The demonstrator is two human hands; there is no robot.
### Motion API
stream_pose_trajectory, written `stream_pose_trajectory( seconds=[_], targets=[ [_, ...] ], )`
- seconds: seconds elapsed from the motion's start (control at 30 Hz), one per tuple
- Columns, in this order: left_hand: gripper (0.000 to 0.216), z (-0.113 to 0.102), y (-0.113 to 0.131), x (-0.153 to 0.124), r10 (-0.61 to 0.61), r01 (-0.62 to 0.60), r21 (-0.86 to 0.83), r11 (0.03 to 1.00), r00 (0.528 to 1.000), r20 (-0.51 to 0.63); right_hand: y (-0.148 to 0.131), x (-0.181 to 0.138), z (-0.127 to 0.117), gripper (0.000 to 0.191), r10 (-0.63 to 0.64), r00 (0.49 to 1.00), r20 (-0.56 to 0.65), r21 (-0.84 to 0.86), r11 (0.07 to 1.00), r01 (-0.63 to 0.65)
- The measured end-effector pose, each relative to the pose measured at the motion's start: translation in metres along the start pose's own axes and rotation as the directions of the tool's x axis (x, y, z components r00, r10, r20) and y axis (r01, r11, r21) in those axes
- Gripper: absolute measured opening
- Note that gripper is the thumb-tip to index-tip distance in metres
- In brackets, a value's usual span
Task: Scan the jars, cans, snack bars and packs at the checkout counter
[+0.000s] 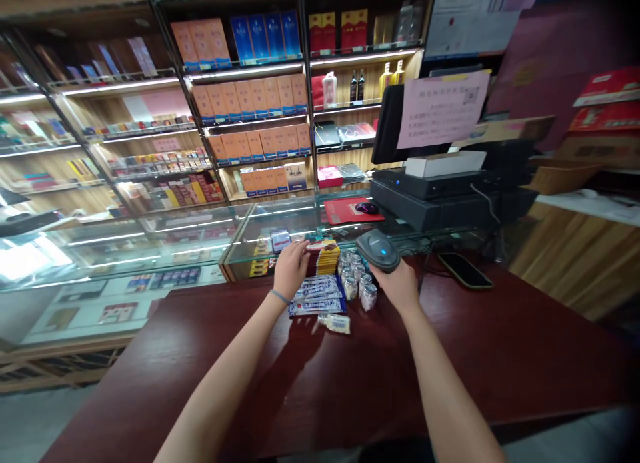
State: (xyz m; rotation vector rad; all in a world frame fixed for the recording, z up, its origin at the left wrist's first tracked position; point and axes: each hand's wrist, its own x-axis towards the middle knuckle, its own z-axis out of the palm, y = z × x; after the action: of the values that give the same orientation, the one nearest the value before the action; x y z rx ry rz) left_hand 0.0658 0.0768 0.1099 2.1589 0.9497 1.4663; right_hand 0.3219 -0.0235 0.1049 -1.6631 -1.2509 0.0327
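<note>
My right hand [400,288] is wrapped round the handle of a dark grey barcode scanner [379,248] with a lit blue light, its head above several small lidded jars [351,286]. My left hand [291,271], with a band at the wrist, reaches to the left end of a stack of yellow and dark red packets [327,258]. Its fingers are stretched forward; whether they touch the stack I cannot tell. Blue and white wrapped packets [317,295] lie in a row just in front of the stack. Nearer to me, a small clear jar [336,324] with a label lies on its side.
A phone [465,270] lies right on the dark red table [320,396]. Behind are a glass counter [185,233], a mouse [367,208] on a red mat [343,212], and a monitor [387,126] with a taped paper. Stocked shelves line the wall.
</note>
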Motion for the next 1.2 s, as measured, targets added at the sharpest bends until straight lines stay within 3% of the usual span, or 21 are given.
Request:
stream_pose_trajectory(
  seconds=[0.13,0.27,0.5,0.67,1.0,1.2],
  targets=[
    [0.038,-0.030,-0.003,-0.028,-0.035,0.039,0.047,0.998,0.995,-0.098,0.002,0.000,0.005,0.037,-0.083,0.995,-0.058,-0.025,0.996,0.082],
    [0.041,-0.055,-0.018,-0.071,-0.046,0.069,0.182,0.981,0.990,-0.131,0.001,-0.010,0.015,0.036,-0.085,0.990,-0.115,0.029,0.996,0.089],
    [0.041,-0.083,-0.046,-0.136,-0.078,0.086,0.338,0.937,0.996,-0.039,-0.006,-0.043,0.038,0.028,-0.116,0.992,0.048,0.201,0.974,0.104],
    [0.044,-0.085,-0.054,-0.142,-0.101,0.121,0.388,0.914,0.992,-0.073,-0.009,-0.058,0.053,0.029,-0.144,0.978,0.150,0.198,0.974,0.113],
    [0.046,-0.084,-0.059,-0.142,-0.114,0.137,0.347,0.928,0.990,-0.086,-0.011,-0.058,0.053,0.028,-0.190,0.974,0.120,0.162,0.972,0.170],
    [0.046,-0.077,-0.056,-0.135,-0.048,0.053,0.410,0.911,0.999,-0.023,-0.010,-0.048,0.043,0.030,-0.109,0.986,0.125,0.177,0.980,0.086]
  ],
)
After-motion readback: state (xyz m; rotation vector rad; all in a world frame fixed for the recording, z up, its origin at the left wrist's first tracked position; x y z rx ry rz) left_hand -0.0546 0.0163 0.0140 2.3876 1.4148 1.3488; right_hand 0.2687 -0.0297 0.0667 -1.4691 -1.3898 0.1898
